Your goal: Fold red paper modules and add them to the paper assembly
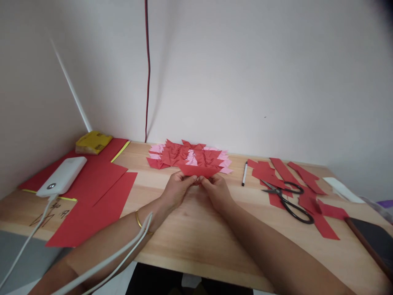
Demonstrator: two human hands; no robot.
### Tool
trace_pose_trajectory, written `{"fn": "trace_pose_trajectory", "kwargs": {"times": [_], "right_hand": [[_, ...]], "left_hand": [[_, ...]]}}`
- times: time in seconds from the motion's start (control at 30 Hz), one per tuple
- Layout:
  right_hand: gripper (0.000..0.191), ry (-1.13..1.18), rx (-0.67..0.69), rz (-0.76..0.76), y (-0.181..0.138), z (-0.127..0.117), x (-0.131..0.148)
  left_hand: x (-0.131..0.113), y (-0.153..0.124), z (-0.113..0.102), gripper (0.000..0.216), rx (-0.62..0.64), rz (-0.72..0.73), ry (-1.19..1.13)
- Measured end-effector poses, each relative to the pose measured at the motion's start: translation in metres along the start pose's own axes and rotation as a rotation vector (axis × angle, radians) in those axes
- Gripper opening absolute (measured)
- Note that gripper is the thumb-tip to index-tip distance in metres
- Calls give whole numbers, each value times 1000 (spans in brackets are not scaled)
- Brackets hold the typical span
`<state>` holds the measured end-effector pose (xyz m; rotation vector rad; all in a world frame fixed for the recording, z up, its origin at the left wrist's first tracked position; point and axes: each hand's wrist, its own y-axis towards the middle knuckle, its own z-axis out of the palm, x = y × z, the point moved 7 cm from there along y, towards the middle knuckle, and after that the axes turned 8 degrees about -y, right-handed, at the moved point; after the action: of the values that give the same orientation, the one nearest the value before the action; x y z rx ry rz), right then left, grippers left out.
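A folded piece of red paper point(199, 169) is pinched between my two hands above the middle of the wooden table. My left hand point(179, 186) grips its left part, with the thumb at the near edge. On the other side my right hand point(215, 189) is closed on it, and the two thumb tips nearly meet. The undersides of the paper and most fingers are hidden. Just behind, against the wall, lies a heap of folded red and pink paper pieces point(172, 153).
Scissors point(281, 194) with black handles lie on red paper strips point(310, 180) at right, beside a white pen point(245, 173) and a dark phone point(371, 237). At left, red sheets point(101, 205) carry a white power bank point(63, 176) and a yellow packet point(93, 142). White cables cross my left forearm.
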<state>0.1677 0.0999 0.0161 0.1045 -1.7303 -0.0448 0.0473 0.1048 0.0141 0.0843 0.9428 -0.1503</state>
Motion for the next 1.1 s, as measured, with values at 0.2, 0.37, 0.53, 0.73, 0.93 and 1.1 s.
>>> {"fn": "trace_pose_trajectory", "kwargs": {"times": [0.2,0.37,0.53,0.73,0.93,1.1], "right_hand": [[20,0,54,-12,-2,4,3],[24,-54,30,33,-3,2,2],[28,-99,-8,96,-4,-3,-2],[30,-77,-9,118,-2,-1,-7],[30,-12,-77,127,1,-14,-12],[29,40,-63,75,5,-18,-9]], "left_hand": [[2,1,-6,16,-45,0,125],[-2,4,-9,14,-49,28,223],[-18,10,-24,11,-146,106,553],[-34,11,-28,20,-213,185,771],[-58,15,-40,8,-286,222,649],[-29,14,-26,22,-87,-9,317]]}}
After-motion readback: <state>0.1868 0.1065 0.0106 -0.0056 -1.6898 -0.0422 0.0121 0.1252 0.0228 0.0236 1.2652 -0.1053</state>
